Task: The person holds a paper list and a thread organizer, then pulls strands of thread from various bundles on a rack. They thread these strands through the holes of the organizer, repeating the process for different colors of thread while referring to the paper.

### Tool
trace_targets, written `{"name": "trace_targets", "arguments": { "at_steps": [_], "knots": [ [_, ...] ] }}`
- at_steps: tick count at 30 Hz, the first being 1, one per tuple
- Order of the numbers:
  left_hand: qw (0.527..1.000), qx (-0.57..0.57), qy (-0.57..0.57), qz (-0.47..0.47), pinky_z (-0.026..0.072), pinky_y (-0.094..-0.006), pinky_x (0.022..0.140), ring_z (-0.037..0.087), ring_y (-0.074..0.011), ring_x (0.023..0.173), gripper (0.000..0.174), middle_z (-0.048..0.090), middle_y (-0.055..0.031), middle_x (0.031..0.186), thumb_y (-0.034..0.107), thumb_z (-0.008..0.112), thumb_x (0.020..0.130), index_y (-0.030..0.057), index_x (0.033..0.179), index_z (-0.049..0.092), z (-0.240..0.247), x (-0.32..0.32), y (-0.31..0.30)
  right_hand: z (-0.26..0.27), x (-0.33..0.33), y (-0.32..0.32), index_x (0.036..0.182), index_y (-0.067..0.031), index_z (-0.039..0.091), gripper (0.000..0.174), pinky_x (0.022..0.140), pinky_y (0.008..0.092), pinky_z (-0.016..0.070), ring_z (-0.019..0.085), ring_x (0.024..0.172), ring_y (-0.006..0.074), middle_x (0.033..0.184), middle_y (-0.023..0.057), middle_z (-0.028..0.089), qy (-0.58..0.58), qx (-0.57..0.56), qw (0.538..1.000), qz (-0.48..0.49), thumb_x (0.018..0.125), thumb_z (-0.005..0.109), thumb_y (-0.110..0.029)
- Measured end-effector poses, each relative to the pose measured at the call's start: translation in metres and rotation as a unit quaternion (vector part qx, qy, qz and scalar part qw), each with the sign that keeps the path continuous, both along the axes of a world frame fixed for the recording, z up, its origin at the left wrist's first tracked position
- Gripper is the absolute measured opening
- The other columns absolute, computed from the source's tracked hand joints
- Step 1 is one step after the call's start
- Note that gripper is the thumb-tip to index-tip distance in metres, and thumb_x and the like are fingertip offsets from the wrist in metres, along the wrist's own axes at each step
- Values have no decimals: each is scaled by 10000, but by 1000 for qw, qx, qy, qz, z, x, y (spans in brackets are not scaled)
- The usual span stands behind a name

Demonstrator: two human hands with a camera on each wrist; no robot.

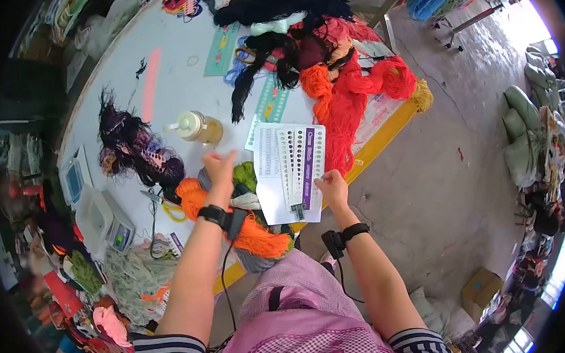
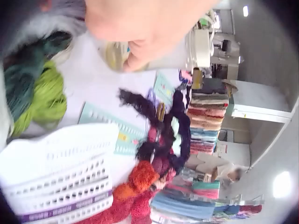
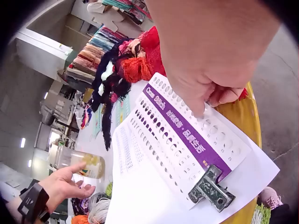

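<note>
My left hand [image 1: 220, 171] hovers over the table beside a lidded jar of yellowish liquid [image 1: 202, 127]. Its thumb and fingers are spread with nothing between them, as the right wrist view shows of the left hand [image 3: 65, 185]. With its fingertips, my right hand [image 1: 333, 190] pinches the right edge of a punched Cross Stitch card [image 3: 187, 128]. A dark bulldog clip [image 3: 212, 189] fastens this purple-banded card and other punched strips to a white printed sheet [image 1: 271, 206]. Under the left wrist lie orange yarn [image 1: 254, 237] and a green skein [image 2: 49, 95].
Red yarn [image 1: 344, 125] and black yarn [image 1: 280, 7] heap along the far right side. Teal punched cards [image 1: 221, 48] lie further back. To the left are dark tangled thread [image 1: 127, 143], scissors [image 1: 172, 210] and a digital scale [image 1: 121, 236]. The table's yellow edge [image 1: 383, 139] runs on the right.
</note>
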State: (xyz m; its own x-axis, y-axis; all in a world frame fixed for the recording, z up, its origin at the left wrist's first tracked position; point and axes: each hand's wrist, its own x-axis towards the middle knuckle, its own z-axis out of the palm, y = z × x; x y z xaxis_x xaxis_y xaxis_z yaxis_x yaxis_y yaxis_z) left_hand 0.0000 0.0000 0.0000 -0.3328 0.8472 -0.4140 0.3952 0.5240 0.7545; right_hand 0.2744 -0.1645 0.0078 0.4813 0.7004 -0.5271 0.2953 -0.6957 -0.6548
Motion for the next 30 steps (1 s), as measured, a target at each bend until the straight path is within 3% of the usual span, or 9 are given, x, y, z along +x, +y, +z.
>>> {"name": "trace_targets", "arguments": {
  "at_steps": [2,4,9,12,14,15,18,24,30],
  "knots": [
    [998,-18,-16,-50,480,-326,846,584,-231,1008,607,566,-190,1112,253,808,735,-35,1168,495,1,23,-20,19,-8,4,918,-22,584,413,683,343,504,633,726,216,797,86,655,-39,-12,998,-38,714,833,-280],
    [990,-22,-17,-137,507,-351,774,650,-238,881,575,650,-152,1002,257,792,737,-43,1147,522,25,47,-24,21,-13,14,908,-20,574,419,664,361,501,631,708,242,778,99,647,-50,1,998,-39,705,838,-274],
    [975,-31,-2,-220,516,-385,749,692,-246,844,419,713,-133,971,264,724,782,11,1090,596,18,61,-24,14,-9,14,940,-10,569,461,648,385,495,623,689,285,760,121,630,-54,10,998,-29,690,845,-282],
    [961,-30,62,-268,519,-363,732,688,-231,818,302,711,-128,948,192,685,829,22,1068,612,25,57,-22,19,-4,10,988,-5,573,401,694,353,512,654,759,237,839,114,661,4,-37,999,15,743,819,-208],
    [968,8,-122,-221,518,-315,697,681,-175,803,216,713,-107,939,114,630,899,9,1087,611,22,47,-21,16,-4,1,1085,-6,565,305,783,317,523,662,884,176,981,82,681,242,172,946,-130,835,727,-73],
    [968,12,-119,-221,518,-315,697,681,-175,803,216,713,-107,939,114,630,899,9,1087,611,34,46,-21,25,0,-4,1085,-6,565,305,783,317,523,662,884,176,981,82,681,244,175,945,-129,835,727,-73],
    [919,-29,-364,-150,541,-265,735,667,-110,875,205,701,-95,1034,93,574,968,-20,1138,598,111,49,-23,77,30,-25,1203,-23,515,315,889,299,504,629,1011,146,1127,60,653,327,235,899,-174,907,612,23],
    [882,-57,-412,-223,559,-288,825,677,-134,939,276,689,-105,1094,44,563,933,-24,1199,596,210,65,-48,148,122,-111,1235,-34,497,311,918,295,496,624,1019,131,1138,58,648,309,286,886,-194,937,577,7],
    [849,-51,-446,-278,573,-301,821,683,-139,934,296,689,-82,1109,53,571,914,-20,1198,611,313,138,-113,203,183,-182,1463,-82,372,636,935,284,483,607,1083,126,1126,63,660,220,299,911,-179,875,491,130]
  ]
}}
